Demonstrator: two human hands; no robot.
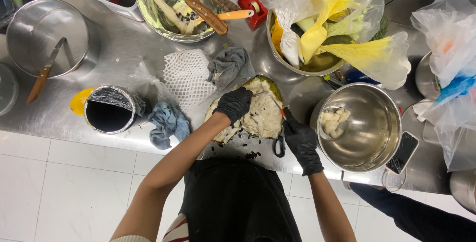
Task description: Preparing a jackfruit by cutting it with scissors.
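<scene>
Fruit half [263, 115] | left hand [233, 104] pressing | right hand [301, 143] beside | yellow bags [342, 29] behind

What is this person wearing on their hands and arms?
Both the left hand and the right hand wear snug black gloves that end at the wrist. The forearms are bare. A pale sleeve edge shows near the left elbow at the picture's bottom.
</scene>
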